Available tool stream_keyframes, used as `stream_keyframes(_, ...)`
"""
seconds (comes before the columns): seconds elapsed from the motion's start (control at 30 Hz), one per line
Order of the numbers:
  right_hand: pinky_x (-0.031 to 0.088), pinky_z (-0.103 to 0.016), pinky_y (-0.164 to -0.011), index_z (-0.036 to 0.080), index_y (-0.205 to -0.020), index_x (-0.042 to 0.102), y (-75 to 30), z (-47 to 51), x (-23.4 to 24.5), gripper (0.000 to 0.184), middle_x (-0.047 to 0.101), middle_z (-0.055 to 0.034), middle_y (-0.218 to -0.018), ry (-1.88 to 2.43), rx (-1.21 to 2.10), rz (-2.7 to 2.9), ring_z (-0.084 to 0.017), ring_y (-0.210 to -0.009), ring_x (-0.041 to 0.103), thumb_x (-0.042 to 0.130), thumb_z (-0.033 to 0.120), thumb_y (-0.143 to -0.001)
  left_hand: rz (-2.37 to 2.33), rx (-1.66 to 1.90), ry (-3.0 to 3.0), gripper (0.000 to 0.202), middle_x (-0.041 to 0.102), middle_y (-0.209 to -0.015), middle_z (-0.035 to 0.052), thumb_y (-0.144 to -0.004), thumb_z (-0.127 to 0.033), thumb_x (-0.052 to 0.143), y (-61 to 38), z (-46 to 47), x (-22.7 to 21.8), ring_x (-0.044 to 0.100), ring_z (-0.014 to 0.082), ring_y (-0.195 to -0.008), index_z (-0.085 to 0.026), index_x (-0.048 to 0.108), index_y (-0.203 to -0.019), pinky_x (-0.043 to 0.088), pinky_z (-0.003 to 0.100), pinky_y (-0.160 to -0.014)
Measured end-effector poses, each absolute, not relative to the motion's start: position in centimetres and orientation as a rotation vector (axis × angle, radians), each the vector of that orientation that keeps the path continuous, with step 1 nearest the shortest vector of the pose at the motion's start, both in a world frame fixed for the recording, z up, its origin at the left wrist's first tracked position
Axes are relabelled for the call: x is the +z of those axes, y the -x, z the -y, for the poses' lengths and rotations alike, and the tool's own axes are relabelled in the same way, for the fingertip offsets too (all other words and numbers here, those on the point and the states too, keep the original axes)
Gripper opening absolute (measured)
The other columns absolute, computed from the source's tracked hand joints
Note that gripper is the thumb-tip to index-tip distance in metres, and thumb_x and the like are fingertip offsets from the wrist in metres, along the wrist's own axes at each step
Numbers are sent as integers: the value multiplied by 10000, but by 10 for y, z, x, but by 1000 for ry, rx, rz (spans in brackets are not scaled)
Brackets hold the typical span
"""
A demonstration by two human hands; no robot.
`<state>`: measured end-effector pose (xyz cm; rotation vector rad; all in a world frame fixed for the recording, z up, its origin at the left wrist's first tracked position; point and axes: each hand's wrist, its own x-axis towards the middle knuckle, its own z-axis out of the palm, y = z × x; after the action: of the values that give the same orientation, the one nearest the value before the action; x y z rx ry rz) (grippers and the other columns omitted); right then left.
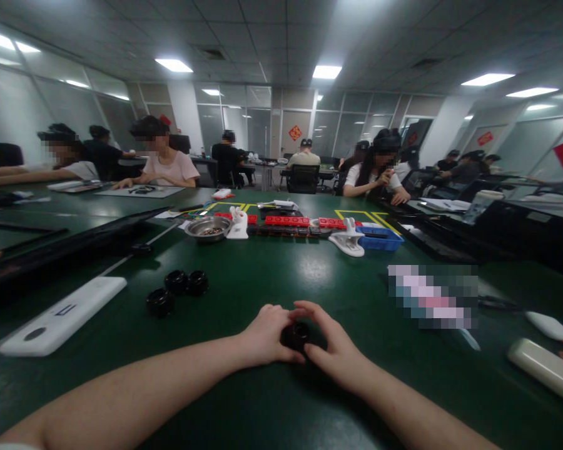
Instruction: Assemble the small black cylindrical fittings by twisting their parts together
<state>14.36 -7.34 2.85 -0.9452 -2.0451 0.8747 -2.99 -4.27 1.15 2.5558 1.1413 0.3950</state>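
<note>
Near the middle of the near side of the green table (225, 400), a black round piece (299, 332) sits between the person's two hands, its dark central opening turned upward and a little toward the viewer. Being round, it shows no clear long axis; what counts is that it lies directly to the right of the left fingers and to the left of the right palm. The left hand (268, 332) is the nearer: its fingers bend around the left and far side, its thumb lies along the near edge, and it appears to have hold of the piece. The right hand (332, 337) is more loosely curved, index finger arched over the far side close to the left knuckles, thumb at the near right edge, a gap showing inside the palm. The view is dim and soft here, so I cannot tell whether the right fingertips press the piece or merely surround it.

Farther left stand three similar black pieces (176, 282), grouped close together, with a long white case (65, 319) beyond them to the left. On the far side are a metal bowl (209, 230) and a blue tray (380, 239).
</note>
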Motion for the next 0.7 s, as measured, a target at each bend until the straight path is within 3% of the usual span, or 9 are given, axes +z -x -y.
stream_keyframes(0.07, 362, -452, -948, 207, -1178, 404, -142, 73, 26, 574, 526, -91, -1145, 1002, 804, 2018, -246, -1078, 490, 582, 90, -645, -1147, 377, -2562, 454, 613, -853, 30, -617, -559, 647, 30, 42, 11, 544, 222, -803, -183, 588, -865, 374, 317, -720)
stream_keyframes(0.17, 421, -432, -869, 196, -1080, 460, -141, 70, 22, 482, 558, -75, -1011, 1109, 708, 1967, -239, -958, 537, 652, 176, -638, -1174, 365, -2572, 426, 610, -796, 19, -611, -550, 652, 29, 42, 11, 545, 213, -760, -182, 586, -815, 374, 311, -694)
stream_keyframes(0.27, 431, -409, -864, 198, -1046, 479, -142, 69, 22, 412, 589, -54, -952, 1053, 780, 1986, -215, -927, 559, 566, 91, -657, -1168, 390, -2555, 450, 615, -815, 19, -588, -528, 681, 28, 44, 13, 544, 219, -775, -187, 589, -866, 374, 316, -710)
stream_keyframes(0.37, 373, -427, -949, 204, -1157, 435, -144, 71, 27, 579, 578, -67, -1092, 929, 884, 2044, -218, -1050, 523, 473, 5, -615, -1142, 408, -2540, 506, 619, -877, 27, -589, -534, 681, 29, 44, 14, 544, 234, -822, -195, 583, -951, 374, 329, -736)
stream_keyframes(0.47, 358, -444, -960, 209, -1189, 421, -143, 74, 29, 580, 530, -86, -1172, 939, 813, 2056, -237, -1094, 487, 527, 51, -641, -1144, 408, -2541, 481, 618, -876, 37, -595, -543, 672, 30, 42, 11, 547, 239, -829, -184, 597, -906, 374, 333, -743)
stream_keyframes(0.6, 440, -423, -840, 184, -1034, 502, -139, 73, 27, 424, 569, -77, -978, 1103, 676, 2000, -241, -932, 542, 641, 157, -634, -1157, 404, -2553, 447, 613, -819, 26, -604, -534, 662, 30, 41, 8, 548, 229, -787, -182, 594, -870, 376, 323, -714)
stream_keyframes(0.7, 446, -396, -834, 193, -1002, 510, -140, 72, 27, 372, 579, -57, -943, 1045, 713, 2027, -216, -904, 552, 557, 87, -649, -1161, 411, -2550, 442, 609, -807, 17, -588, -523, 676, 29, 43, 10, 546, 223, -775, -186, 589, -861, 376, 323, -706)
